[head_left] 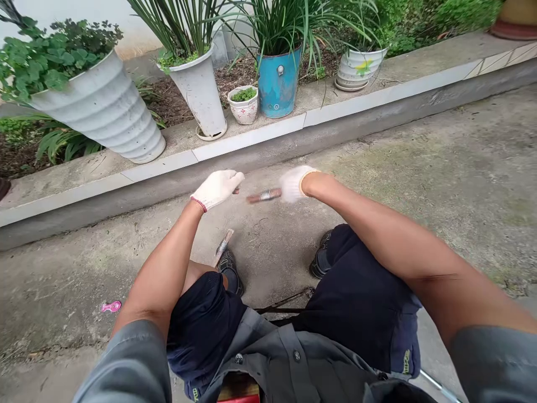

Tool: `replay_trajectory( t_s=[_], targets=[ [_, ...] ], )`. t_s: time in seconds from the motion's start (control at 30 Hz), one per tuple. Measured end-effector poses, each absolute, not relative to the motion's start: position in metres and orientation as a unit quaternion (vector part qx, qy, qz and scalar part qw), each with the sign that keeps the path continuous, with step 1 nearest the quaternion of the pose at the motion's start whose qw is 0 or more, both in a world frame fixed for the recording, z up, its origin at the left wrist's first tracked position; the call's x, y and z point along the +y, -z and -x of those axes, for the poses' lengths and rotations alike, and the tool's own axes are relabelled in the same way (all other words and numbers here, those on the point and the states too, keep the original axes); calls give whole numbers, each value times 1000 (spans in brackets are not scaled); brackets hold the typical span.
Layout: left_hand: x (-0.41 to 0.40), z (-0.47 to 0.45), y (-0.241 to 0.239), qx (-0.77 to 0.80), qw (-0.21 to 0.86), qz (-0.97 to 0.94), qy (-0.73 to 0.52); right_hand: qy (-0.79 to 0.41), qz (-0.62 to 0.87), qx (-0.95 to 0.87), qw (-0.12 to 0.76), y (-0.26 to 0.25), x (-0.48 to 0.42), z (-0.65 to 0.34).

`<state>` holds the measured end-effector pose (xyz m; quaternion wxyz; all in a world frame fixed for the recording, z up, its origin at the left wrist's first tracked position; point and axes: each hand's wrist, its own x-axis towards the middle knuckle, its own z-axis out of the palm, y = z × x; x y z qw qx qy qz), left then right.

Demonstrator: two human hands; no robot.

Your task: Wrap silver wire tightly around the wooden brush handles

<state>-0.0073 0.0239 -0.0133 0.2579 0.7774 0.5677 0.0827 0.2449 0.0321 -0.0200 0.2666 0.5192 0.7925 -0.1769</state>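
Note:
Both my hands wear white knit gloves and are raised over the concrete ground in front of my knees. My right hand (293, 183) is closed on one end of a small brown tool with a metal band (264, 196), which points left toward my left hand. My left hand (218, 188) hangs just left of the tool's tip, fingers curled loosely; I cannot make out anything in it. A second small tool with a metal blade and pale handle (222, 246) lies on the ground by my left shoe (230, 268).
A raised concrete curb (260, 151) runs across ahead, carrying white ribbed pots (104, 106), a tall white pot (201, 92), a small patterned pot (244, 106) and a blue pot (277, 81). A pink object (111, 306) lies on the ground at left.

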Motion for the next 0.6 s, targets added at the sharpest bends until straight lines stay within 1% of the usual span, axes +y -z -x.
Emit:
replay_trajectory(
  t_s=[0.07,0.17,0.23,0.33,0.37,0.4,0.43,0.47,0.5,0.6],
  targets=[
    [15,-3,10,550,261,-791,-57,121,-588,767,224,23,48,-248],
    [7,-16,11,505,293,-811,-27,129,-642,749,100,19,64,-256],
    [6,-18,13,488,300,-819,-18,203,-642,739,-7,11,63,-260],
    [10,-13,16,488,294,-822,-25,379,-575,708,-157,-6,48,-263],
    [13,-10,17,490,295,-820,-30,428,-537,702,-189,-12,41,-265],
    [15,-7,18,492,297,-818,-33,465,-500,702,-203,-18,34,-268],
    [17,-3,19,493,300,-816,-34,494,-466,708,-194,-23,28,-271],
    [19,0,21,494,304,-814,-35,516,-438,717,-164,-27,22,-275],
    [21,2,22,494,305,-814,-36,531,-418,728,-114,-29,18,-278],
    [23,6,23,491,288,-821,-33,537,-386,745,86,-21,8,-281]
  ],
)
